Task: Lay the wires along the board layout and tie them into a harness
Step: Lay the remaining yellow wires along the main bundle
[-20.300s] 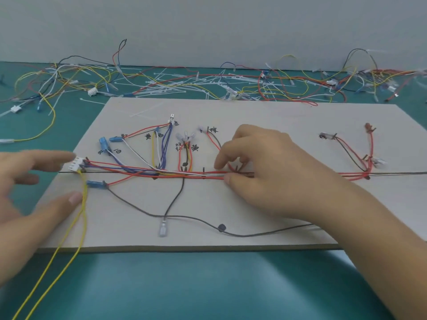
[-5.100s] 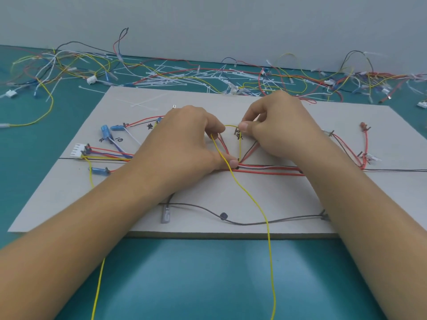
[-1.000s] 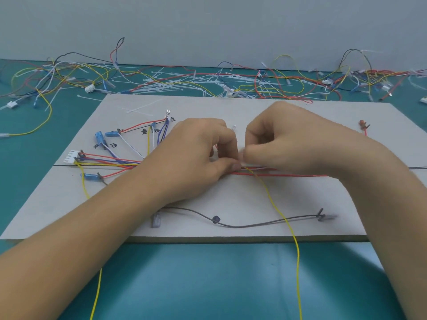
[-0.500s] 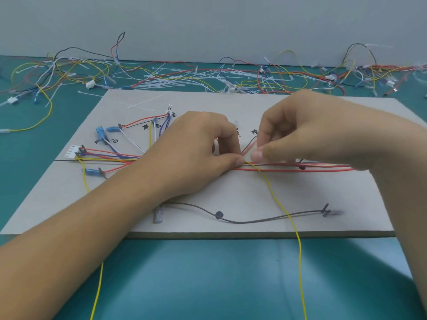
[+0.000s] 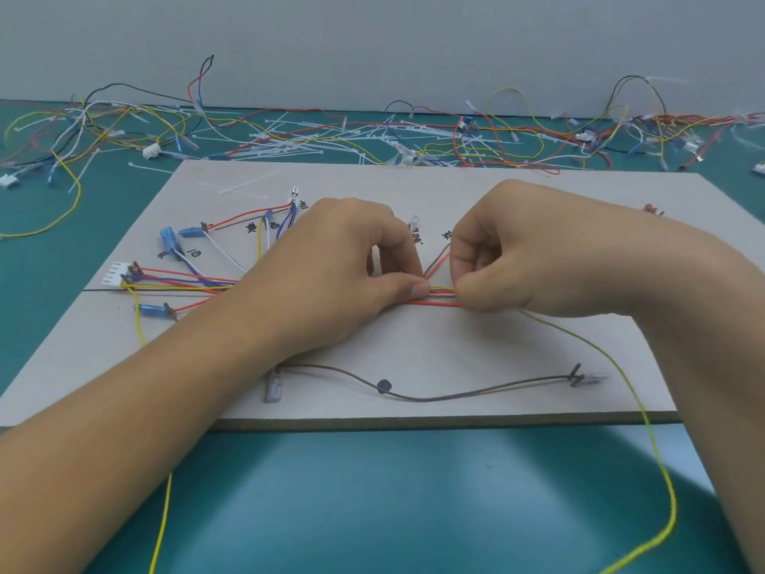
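One grey board (image 5: pixel 455 350) on teal table (image 5: pixel 372 511), wall (image 5: pixel 372 43) behind.

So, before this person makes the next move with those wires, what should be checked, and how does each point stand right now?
1. Left hand pinches the wire bundle down on the board: ok.
2. Right hand has a grip on the same bundle just beside it: ok.
3. Yellow wire laid along the layout: not ok; past the right hand it trails off the board's front edge.
4. White connector sits at the bundle's left end: ok.
5. Tie round the bundle between the hands: cannot tell; fingers hide that spot.
6. Spare cable ties lie behind the board: ok.
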Tool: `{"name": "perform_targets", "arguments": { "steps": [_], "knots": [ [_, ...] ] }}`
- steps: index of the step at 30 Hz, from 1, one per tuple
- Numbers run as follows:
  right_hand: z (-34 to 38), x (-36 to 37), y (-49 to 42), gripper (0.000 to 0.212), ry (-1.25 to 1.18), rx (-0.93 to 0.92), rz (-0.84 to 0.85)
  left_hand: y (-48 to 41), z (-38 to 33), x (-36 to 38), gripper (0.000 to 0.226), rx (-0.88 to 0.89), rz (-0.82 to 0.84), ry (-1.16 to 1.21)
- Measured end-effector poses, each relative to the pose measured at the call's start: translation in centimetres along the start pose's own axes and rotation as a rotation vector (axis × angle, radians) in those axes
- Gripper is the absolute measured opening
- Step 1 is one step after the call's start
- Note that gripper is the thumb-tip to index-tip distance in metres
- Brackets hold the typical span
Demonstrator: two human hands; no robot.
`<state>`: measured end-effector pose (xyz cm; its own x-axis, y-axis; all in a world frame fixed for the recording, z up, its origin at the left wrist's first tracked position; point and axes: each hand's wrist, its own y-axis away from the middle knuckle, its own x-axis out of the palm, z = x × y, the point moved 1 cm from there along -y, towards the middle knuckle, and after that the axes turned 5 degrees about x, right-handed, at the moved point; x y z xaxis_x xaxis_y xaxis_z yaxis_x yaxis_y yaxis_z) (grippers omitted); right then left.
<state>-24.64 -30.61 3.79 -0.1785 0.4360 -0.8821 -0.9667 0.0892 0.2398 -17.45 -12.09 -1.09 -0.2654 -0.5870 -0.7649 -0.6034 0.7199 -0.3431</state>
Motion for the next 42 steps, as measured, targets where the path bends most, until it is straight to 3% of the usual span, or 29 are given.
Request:
{"name": "perform_targets", "arguments": {
  "steps": [7,13,19,24,31,42],
  "knots": [
    [-0.9,-1.3,0.1,0.014,-0.234,0.042,-0.025,0.1,0.2,-0.2,0.015,-0.058,-0.043,-0.003],
    [-2.4,-2.3,0.2,0.016,-0.134,0.171,0.001,0.2,-0.1,-0.2,0.014,-0.031,-0.016,0.002],
    [-3.4,-3.3,0.4,0.020,-0.224,0.198,-0.025,0.2,-0.1,-0.3,0.014,-0.020,-0.011,0.013],
    [-3.5,-3.2,0.7,0.015,-0.171,0.247,0.119,0.2,0.0,-0.2,0.012,-0.019,-0.007,0.022],
    [-3.5,-3.0,0.5,0.008,-0.117,0.298,0.104,0.3,-0.3,-0.3,0.009,-0.007,0.011,0.028],
    [-2.2,-2.2,1.1,0.016,0.079,0.277,0.001,-0.4,-1.2,-0.6,0.009,0.008,0.039,-0.037]
  ]
}}
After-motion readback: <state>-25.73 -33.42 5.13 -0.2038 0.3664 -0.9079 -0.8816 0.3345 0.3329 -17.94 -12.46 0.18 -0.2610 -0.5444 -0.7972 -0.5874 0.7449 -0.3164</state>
